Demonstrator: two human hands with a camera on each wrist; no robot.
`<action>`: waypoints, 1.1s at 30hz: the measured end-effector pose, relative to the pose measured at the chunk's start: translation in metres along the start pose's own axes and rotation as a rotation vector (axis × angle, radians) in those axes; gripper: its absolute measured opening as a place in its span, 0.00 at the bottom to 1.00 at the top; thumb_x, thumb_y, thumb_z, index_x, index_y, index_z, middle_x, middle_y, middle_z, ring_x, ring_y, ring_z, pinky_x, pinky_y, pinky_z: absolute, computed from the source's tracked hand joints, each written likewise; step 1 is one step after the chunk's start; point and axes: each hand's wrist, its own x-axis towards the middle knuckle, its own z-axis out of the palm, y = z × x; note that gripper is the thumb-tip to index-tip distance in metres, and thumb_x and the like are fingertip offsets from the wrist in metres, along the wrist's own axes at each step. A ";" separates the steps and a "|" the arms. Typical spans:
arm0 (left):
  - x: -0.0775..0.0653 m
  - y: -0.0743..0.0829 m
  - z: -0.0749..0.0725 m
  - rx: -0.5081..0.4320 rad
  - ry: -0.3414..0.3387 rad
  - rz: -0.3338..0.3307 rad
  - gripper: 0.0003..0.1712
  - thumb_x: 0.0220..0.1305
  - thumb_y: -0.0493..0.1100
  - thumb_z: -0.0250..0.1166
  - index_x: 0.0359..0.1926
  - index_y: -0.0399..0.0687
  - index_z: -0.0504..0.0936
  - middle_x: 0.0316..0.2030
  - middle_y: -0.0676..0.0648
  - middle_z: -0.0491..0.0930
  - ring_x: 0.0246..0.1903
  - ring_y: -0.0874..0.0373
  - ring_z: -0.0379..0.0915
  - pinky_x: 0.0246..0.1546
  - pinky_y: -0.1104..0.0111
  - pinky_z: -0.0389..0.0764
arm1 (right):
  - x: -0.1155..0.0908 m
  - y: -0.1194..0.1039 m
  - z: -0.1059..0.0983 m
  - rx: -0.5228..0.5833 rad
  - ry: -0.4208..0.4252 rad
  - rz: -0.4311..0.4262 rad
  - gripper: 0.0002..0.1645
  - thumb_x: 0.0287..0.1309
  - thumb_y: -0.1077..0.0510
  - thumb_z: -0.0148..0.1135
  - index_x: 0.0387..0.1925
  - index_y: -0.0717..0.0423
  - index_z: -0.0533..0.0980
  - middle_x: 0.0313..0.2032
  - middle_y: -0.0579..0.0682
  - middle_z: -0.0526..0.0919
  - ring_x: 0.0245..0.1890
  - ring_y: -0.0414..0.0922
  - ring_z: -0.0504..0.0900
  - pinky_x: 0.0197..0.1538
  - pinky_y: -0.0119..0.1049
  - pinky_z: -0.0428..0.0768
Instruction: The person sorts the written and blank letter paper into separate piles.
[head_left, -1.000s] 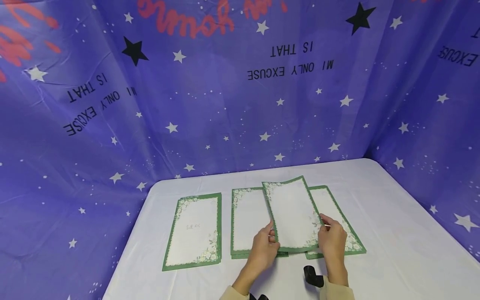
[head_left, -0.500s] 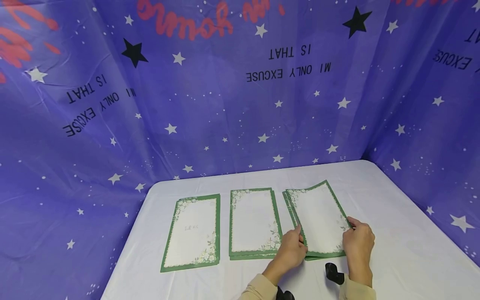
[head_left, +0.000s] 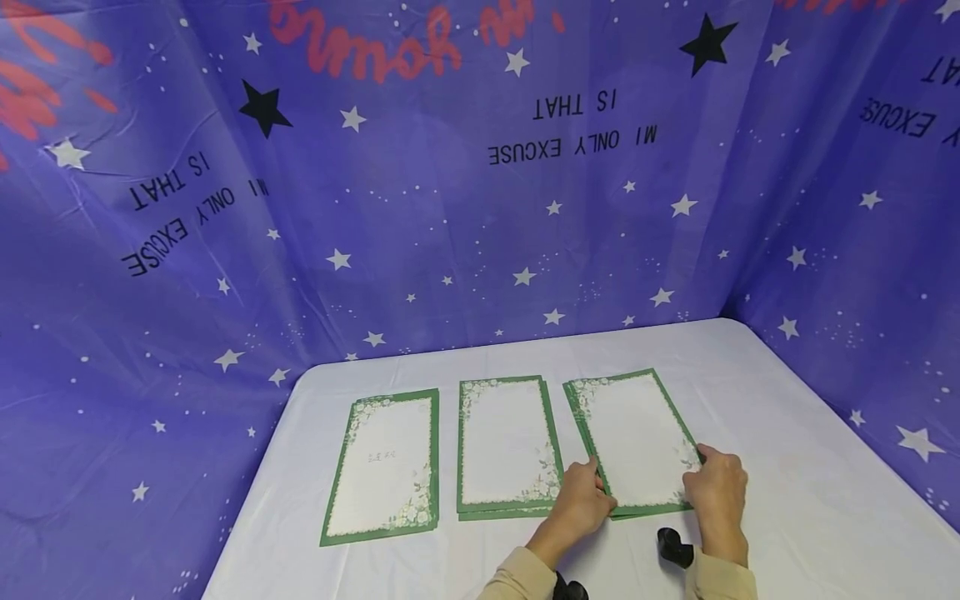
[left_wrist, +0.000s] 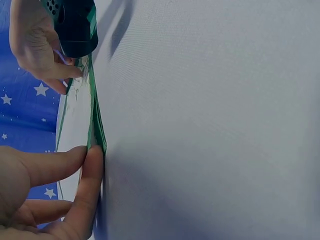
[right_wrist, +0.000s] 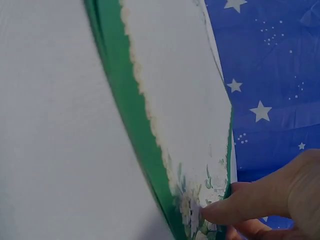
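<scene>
A green-bordered sheet of paper with printed flowers in its corners lies over the right-hand pile. My left hand pinches its near left edge between thumb and finger, as the left wrist view also shows. At its right edge my right hand pinches it, the thumb resting on the printed flowers. In the left wrist view the near edges of the sheets stand slightly apart. Left of my left hand lies the middle pile of similar sheets.
A third pile of bordered sheets, with faint writing on its top one, lies at the left. Everything rests on a white-covered table. A purple star-print curtain hangs behind and at both sides. Black camera mounts sit at both wrists.
Both hands have carried the sheet rightward from over the middle pile to the right-hand pile. Since half a second ago, it has lowered and lies flatter there.
</scene>
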 end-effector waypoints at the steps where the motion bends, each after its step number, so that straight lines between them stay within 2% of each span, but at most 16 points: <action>1: 0.000 0.001 0.000 0.019 0.001 -0.009 0.38 0.56 0.28 0.75 0.66 0.17 0.70 0.32 0.50 0.74 0.30 0.65 0.72 0.33 0.74 0.78 | 0.000 0.001 0.001 -0.007 -0.005 -0.004 0.33 0.46 0.74 0.53 0.57 0.86 0.71 0.53 0.89 0.68 0.53 0.85 0.65 0.55 0.72 0.68; 4: -0.001 0.003 -0.002 0.098 0.015 -0.025 0.38 0.55 0.32 0.77 0.64 0.20 0.74 0.34 0.48 0.74 0.35 0.60 0.69 0.38 0.71 0.79 | 0.000 0.002 0.003 -0.040 -0.010 -0.027 0.32 0.46 0.73 0.53 0.57 0.86 0.71 0.51 0.90 0.67 0.50 0.84 0.65 0.53 0.71 0.67; 6: -0.002 0.004 -0.003 0.158 0.024 -0.029 0.37 0.55 0.34 0.78 0.63 0.22 0.76 0.39 0.45 0.76 0.41 0.56 0.73 0.43 0.68 0.81 | -0.001 0.001 0.004 -0.070 -0.012 -0.044 0.32 0.46 0.73 0.54 0.56 0.87 0.71 0.50 0.90 0.68 0.49 0.84 0.66 0.53 0.70 0.67; 9: -0.003 0.003 -0.005 0.219 0.041 -0.018 0.36 0.55 0.37 0.79 0.61 0.24 0.78 0.39 0.44 0.76 0.42 0.54 0.74 0.46 0.66 0.81 | -0.002 -0.001 0.007 -0.104 -0.013 -0.066 0.31 0.47 0.73 0.53 0.55 0.87 0.71 0.49 0.90 0.68 0.47 0.83 0.67 0.52 0.70 0.67; 14: -0.004 -0.002 -0.008 0.170 0.058 -0.034 0.33 0.53 0.38 0.80 0.57 0.25 0.80 0.35 0.46 0.74 0.35 0.56 0.72 0.40 0.68 0.80 | -0.006 -0.011 0.009 -0.082 0.000 -0.071 0.32 0.47 0.74 0.50 0.57 0.86 0.71 0.49 0.90 0.65 0.48 0.83 0.64 0.52 0.71 0.65; 17: -0.006 -0.005 -0.011 0.131 0.060 -0.050 0.32 0.55 0.38 0.78 0.58 0.25 0.79 0.35 0.47 0.74 0.35 0.57 0.71 0.38 0.68 0.80 | -0.009 -0.025 0.011 -0.013 -0.006 -0.084 0.32 0.48 0.74 0.49 0.59 0.83 0.72 0.51 0.88 0.66 0.51 0.82 0.63 0.55 0.71 0.65; 19: -0.008 -0.008 -0.016 0.117 0.069 -0.037 0.32 0.58 0.38 0.76 0.60 0.24 0.78 0.35 0.48 0.74 0.36 0.57 0.71 0.39 0.67 0.79 | -0.012 -0.038 0.013 0.045 -0.030 -0.113 0.31 0.50 0.73 0.50 0.59 0.81 0.73 0.52 0.85 0.69 0.52 0.79 0.67 0.55 0.68 0.68; 23: -0.011 -0.012 -0.033 0.038 0.133 0.004 0.24 0.63 0.35 0.68 0.56 0.22 0.80 0.34 0.49 0.73 0.36 0.59 0.69 0.42 0.65 0.77 | -0.021 -0.065 0.024 0.129 -0.113 -0.187 0.25 0.56 0.72 0.54 0.55 0.79 0.77 0.47 0.74 0.80 0.47 0.67 0.80 0.50 0.57 0.77; 27: -0.012 -0.018 -0.058 -0.031 0.224 0.039 0.18 0.64 0.31 0.64 0.53 0.22 0.82 0.35 0.47 0.73 0.36 0.59 0.68 0.39 0.66 0.75 | -0.033 -0.085 0.045 0.167 -0.211 -0.222 0.19 0.59 0.71 0.56 0.50 0.78 0.80 0.40 0.67 0.85 0.41 0.60 0.84 0.45 0.51 0.82; 29: -0.013 -0.022 -0.073 -0.006 0.279 0.042 0.17 0.64 0.31 0.63 0.52 0.24 0.83 0.36 0.46 0.74 0.35 0.57 0.69 0.38 0.65 0.75 | -0.040 -0.091 0.057 0.177 -0.266 -0.221 0.17 0.61 0.71 0.57 0.49 0.78 0.81 0.38 0.64 0.86 0.40 0.58 0.84 0.45 0.50 0.82; 33: -0.017 -0.034 -0.106 0.121 0.427 0.023 0.15 0.61 0.31 0.65 0.47 0.26 0.86 0.37 0.40 0.78 0.38 0.47 0.75 0.42 0.56 0.78 | -0.050 -0.100 0.074 0.184 -0.345 -0.216 0.17 0.60 0.71 0.57 0.48 0.80 0.80 0.38 0.63 0.85 0.42 0.58 0.83 0.48 0.52 0.82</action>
